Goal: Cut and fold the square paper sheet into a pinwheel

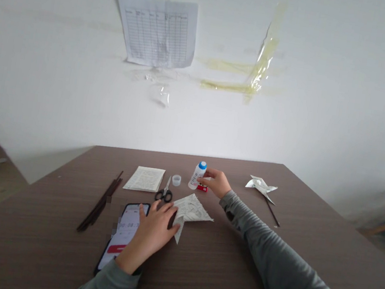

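Note:
My right hand [218, 183] has its fingers closed round the side of a white glue bottle [195, 176] with a blue cap, upright or nearly so near the table's back. A small red box [202, 187] sits beside the bottle, partly behind my fingers. My left hand [155, 228] lies with fingers spread, its fingertips at the left edge of a folded printed paper [193, 208] with pointed corners. Black-handled scissors [164, 194] rest just beyond my left fingertips, and a small clear cap [176, 180] is near their blades.
A phone [123, 231] lies partly under my left hand and wrist. Dark sticks [101, 203] are at the left, square papers [145, 179] behind them. At the right lies a paper pinwheel [261, 186] on a stick. A wall stands behind the table [216, 273].

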The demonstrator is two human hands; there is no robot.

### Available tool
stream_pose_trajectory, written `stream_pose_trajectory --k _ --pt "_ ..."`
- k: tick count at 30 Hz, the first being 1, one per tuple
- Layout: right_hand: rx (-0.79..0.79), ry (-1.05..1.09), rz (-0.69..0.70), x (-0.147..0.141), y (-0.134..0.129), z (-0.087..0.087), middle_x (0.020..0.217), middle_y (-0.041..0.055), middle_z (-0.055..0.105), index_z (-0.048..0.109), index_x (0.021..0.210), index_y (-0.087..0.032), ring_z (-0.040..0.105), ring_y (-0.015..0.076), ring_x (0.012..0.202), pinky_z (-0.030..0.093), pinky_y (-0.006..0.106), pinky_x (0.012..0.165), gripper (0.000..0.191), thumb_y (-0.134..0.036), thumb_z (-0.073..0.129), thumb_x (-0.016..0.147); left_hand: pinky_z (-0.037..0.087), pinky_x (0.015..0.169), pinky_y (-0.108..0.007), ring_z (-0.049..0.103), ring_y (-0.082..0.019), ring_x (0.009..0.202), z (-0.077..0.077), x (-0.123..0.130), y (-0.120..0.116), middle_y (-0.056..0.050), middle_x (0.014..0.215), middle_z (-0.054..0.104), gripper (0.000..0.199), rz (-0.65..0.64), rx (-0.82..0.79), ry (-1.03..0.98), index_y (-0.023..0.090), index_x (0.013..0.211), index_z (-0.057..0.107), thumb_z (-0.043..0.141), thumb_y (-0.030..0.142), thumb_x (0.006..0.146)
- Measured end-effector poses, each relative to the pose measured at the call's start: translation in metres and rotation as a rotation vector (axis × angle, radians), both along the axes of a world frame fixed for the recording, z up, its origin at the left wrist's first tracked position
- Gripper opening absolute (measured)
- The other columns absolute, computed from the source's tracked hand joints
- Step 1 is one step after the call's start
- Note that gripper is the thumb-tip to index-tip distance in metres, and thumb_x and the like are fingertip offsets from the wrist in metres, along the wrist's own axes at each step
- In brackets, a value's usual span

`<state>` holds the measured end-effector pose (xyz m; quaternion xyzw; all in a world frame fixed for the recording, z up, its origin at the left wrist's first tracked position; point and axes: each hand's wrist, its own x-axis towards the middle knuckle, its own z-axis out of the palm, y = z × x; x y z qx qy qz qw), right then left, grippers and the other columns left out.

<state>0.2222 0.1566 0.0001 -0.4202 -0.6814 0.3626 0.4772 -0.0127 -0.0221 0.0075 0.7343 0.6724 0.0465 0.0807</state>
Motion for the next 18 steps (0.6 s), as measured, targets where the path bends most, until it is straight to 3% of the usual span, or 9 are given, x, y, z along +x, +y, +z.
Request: stream_pose_trajectory --k 9,18 --pt "-0.031 -0.15 -0.061 -0.027 0.012 0.004 0.112 0.0101 0.103 0.1 0.1 -0.025 0.099 0.0445 0.126 0.076 0.061 0.125 0.019 -0.015 0.105 0.085 0.035 0.148 -0.101 0.051 -0.053 0.189 -0.001 -0.004 0.001 -0.012 0.196 0.07 0.058 -0.008 -0.021 0.01 0.033 0.176 0.081 0.07 0.029 0.119" --pt "0.021 -0.327 -0.083 -0.038 0.019 0.005 0.116 0.0074 0.104 0.102 0.112 -0.028 0.099 0.0397 0.127 0.078 0.054 0.122 0.021 -0.018 0.106 0.094 0.039 0.146 -0.102 0.059 -0.058 0.183 -0.009 -0.005 0.002 -0.012 0.187 0.078 0.053 0.0 0.065 -0.036 0.036 0.165 0.09 0.078 0.024 0.115"
